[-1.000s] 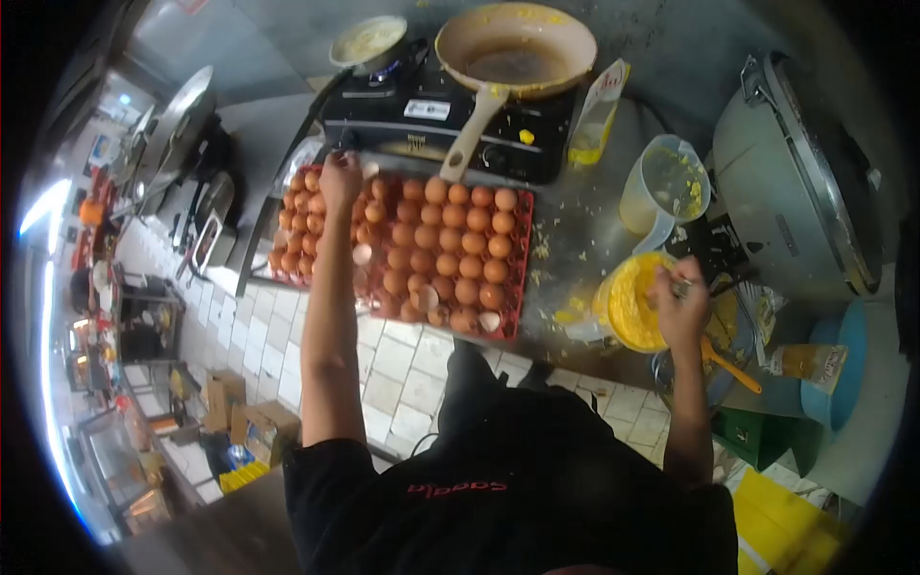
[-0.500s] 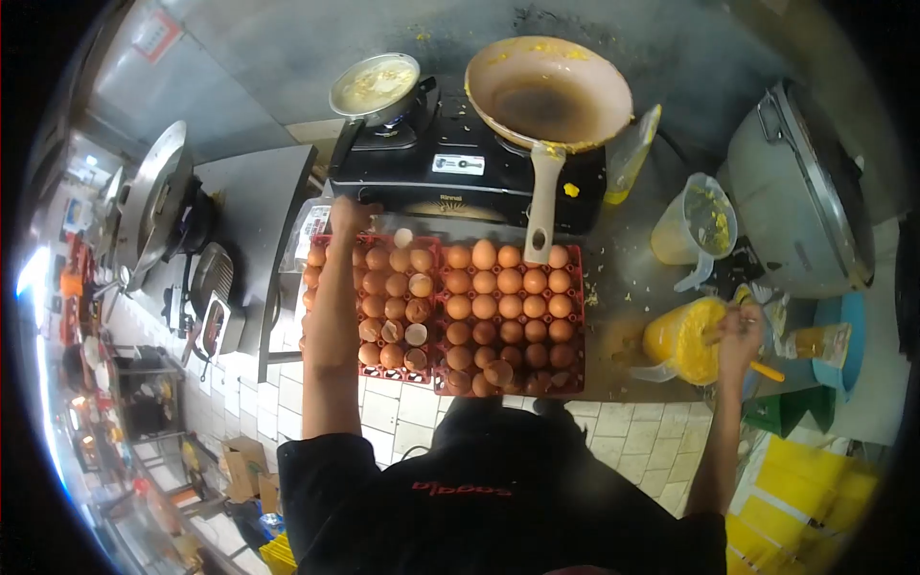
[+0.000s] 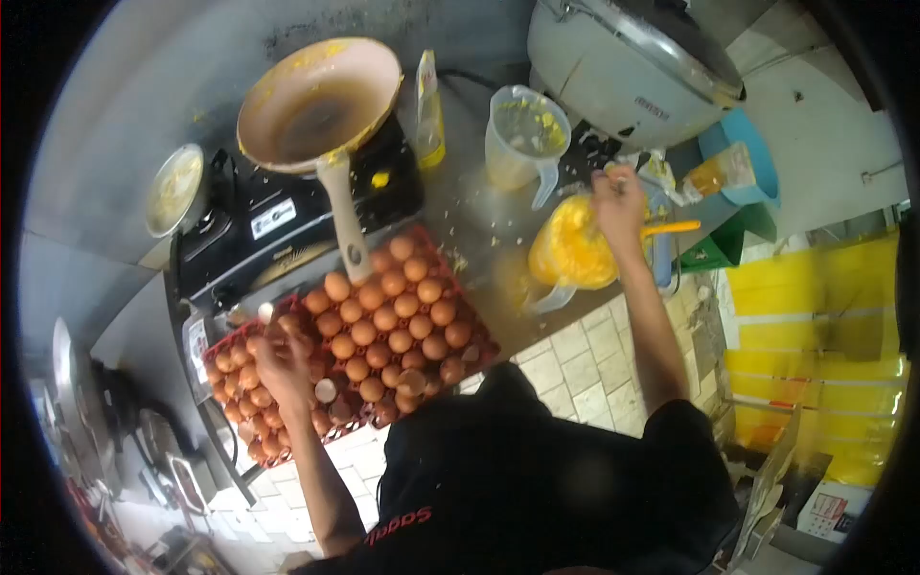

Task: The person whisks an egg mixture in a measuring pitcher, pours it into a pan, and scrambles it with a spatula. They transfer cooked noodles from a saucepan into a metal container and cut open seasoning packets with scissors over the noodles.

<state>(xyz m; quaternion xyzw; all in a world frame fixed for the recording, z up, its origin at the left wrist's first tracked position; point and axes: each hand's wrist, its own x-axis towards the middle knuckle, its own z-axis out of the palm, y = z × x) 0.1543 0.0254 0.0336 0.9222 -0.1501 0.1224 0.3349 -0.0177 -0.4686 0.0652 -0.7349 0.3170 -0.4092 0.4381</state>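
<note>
My left hand (image 3: 281, 362) is above the left red egg tray (image 3: 337, 433), blurred, its fingers partly hidden; I cannot tell whether they grip anything. Brown eggs (image 3: 391, 316) fill much of the two trays, with some broken eggshells (image 3: 326, 390) among them. My right hand (image 3: 620, 203) is closed at the mouth of a plastic jug (image 3: 548, 257) of yellow beaten egg (image 3: 581, 251). What its fingers hold is hidden. An orange handle (image 3: 671, 228) sticks out to the right beside the jug.
A frying pan (image 3: 321, 105) with yellow residue sits on the black gas stove (image 3: 383, 192), its handle reaching over the eggs. A small pot (image 3: 177, 192) is at left. Behind the counter's right part stand a second jug (image 3: 522, 144) and a large rice cooker (image 3: 623, 81).
My left hand has moved from the stove's front edge back over the egg tray. My right hand stays at the beaten-egg jug. The whole view has turned towards the right.
</note>
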